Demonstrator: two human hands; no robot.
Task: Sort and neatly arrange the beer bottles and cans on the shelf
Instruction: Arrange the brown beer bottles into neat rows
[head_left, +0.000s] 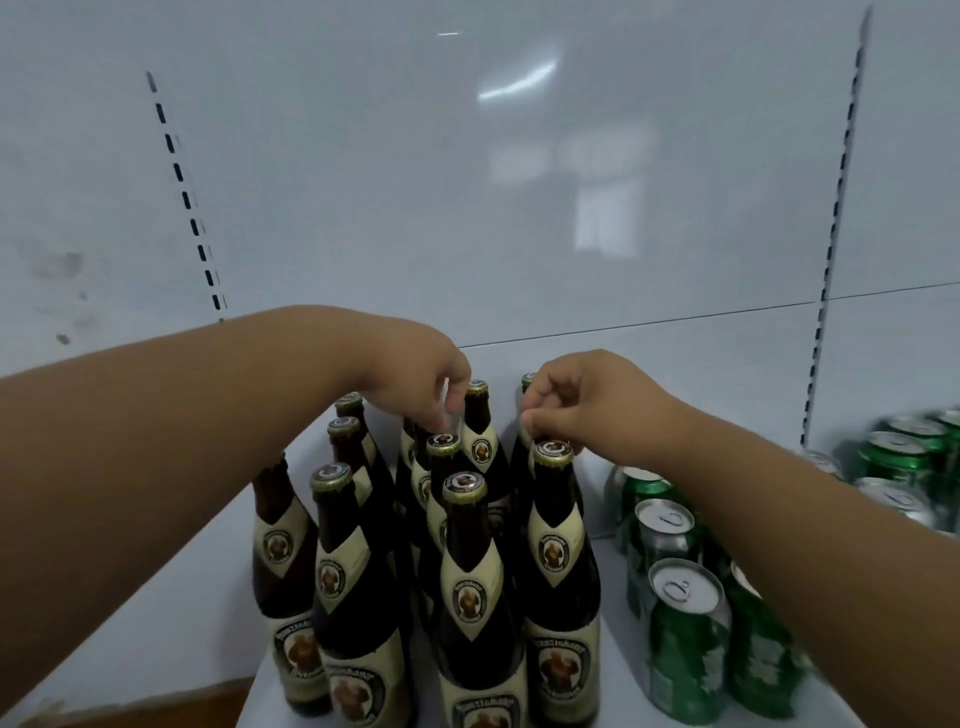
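Head view: the left hand (421, 379) reaches in from the left with fingers curled down, its grip pinched on the neck of a dark bottle at the back of the middle row (410, 441), whose top is hidden under the fingers. The right hand (576, 400) comes in from the right, fingers curled, its grip closed around the top of a rear bottle (522, 452) in the right row, just behind the front right bottle (558, 561). Between the two hands stands a gold-capped bottle (480, 441), upright against the back panel (467, 182). The brown bottles with cream labels stand upright in close rows on the white shelf (218, 561). Just to their right, green cans (680, 639) stand in a line, partly covered by the right forearm; more green cans (893, 457) sit farther right.
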